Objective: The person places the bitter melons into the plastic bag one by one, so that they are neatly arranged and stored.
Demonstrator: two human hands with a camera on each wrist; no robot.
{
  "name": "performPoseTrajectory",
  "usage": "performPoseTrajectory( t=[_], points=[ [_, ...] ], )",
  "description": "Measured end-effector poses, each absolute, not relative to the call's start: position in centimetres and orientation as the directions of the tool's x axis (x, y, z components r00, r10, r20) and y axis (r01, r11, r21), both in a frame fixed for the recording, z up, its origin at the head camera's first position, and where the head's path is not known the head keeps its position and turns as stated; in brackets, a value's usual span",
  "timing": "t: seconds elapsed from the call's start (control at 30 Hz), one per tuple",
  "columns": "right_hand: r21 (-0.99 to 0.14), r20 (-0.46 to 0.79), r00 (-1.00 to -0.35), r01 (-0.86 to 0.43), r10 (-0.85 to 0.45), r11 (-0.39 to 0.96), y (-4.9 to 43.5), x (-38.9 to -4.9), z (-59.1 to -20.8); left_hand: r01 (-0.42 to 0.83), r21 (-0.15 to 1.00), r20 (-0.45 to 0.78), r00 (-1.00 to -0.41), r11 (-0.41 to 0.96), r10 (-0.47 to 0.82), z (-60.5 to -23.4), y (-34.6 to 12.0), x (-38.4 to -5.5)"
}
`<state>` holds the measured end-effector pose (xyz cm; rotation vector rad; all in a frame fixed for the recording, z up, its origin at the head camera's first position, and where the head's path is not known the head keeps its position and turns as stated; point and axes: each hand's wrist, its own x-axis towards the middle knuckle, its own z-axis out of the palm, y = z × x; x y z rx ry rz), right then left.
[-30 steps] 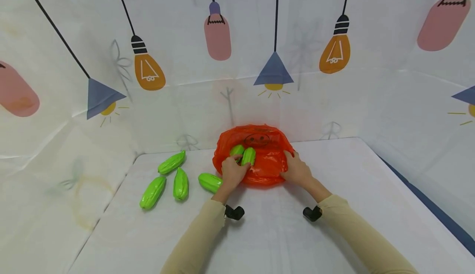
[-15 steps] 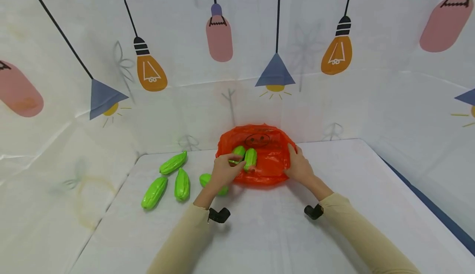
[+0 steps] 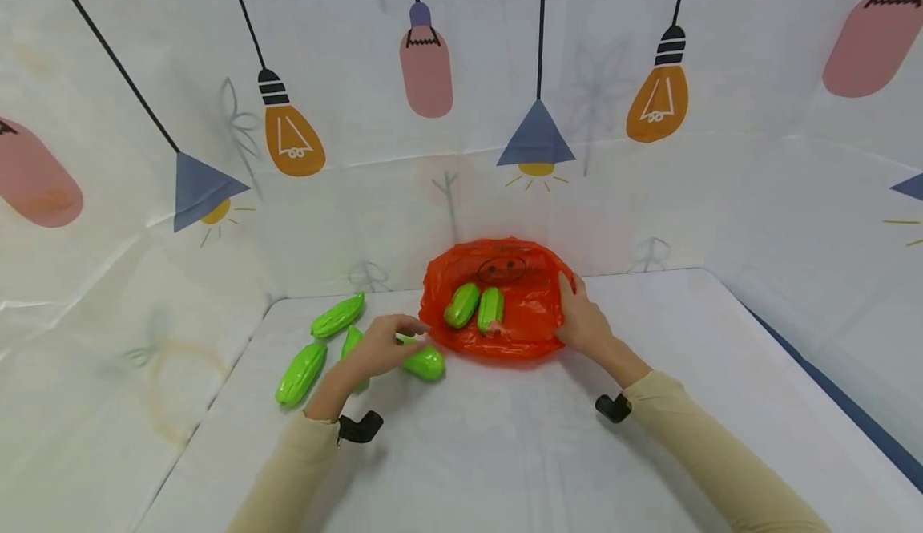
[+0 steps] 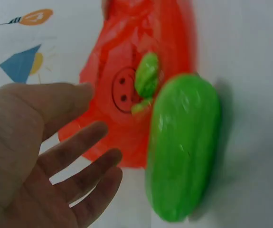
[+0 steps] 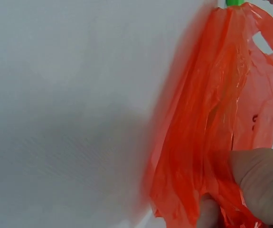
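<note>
A red plastic bag [image 3: 534, 321] with a smiley print lies with its mouth spread at the back of the table. Inside it are two green, ridged, cucumber-like vegetables [image 3: 462, 305]. My right hand [image 3: 586, 326] grips the bag's right edge, and in the right wrist view the bag's film [image 5: 212, 109] is bunched between thumb and fingers. Left of the bag, my left hand [image 3: 382, 346] hovers near another green vegetable [image 3: 425, 363], its fingers loosely spread and holding nothing. In the left wrist view that vegetable [image 4: 183, 147] lies apart from the hand [image 4: 36, 152].
Further left on the white table [image 3: 505, 453] lie more green vegetables: one at the back [image 3: 339, 315], one in front of it [image 3: 300, 374], and one partly hidden behind my left hand [image 3: 352, 341]. A white printed sheet [image 3: 346, 212] hangs behind the table.
My left hand has let go of a green vegetable inside the bag, drawn out, and moved left toward the vegetable outside. The right hand keeps its hold on the bag's edge.
</note>
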<state>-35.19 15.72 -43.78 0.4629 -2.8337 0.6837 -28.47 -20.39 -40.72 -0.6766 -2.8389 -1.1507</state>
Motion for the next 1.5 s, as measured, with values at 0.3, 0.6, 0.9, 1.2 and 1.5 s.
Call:
performPoseTrajectory(
  t=[0.3,0.6,0.9,1.2,1.5],
  points=[
    [-0.302,0.231,-0.926,-0.361,-0.300,0.882,15.9,-35.9,-42.5,0.483,0.586,0.118,-0.845,0.650,0.521,-42.2,-23.2,-29.0],
    [-0.290,0.217,-0.921,-0.378,-0.325,0.879,15.9,-36.0,-41.7,0.494,0.555,0.099,-0.839,0.670,0.535,-42.6,-24.3,-30.6],
    [-0.291,0.196,-0.921,-0.381,-0.336,0.877,15.9,-36.3,-41.7,0.423,0.609,0.024,-0.856,0.671,0.517,-43.6,-24.8,-31.9],
    [-0.323,0.185,-0.925,-0.376,-0.331,0.868,15.8,-36.6,-41.9,0.381,0.587,-0.008,-0.880,0.714,0.476,-44.0,-24.8,-32.3],
    [-0.348,0.175,-0.953,-0.294,-0.247,0.890,16.1,-36.6,-41.7,0.333,0.590,-0.040,-0.898,0.735,0.438,-43.9,-24.6,-31.4]
  ],
)
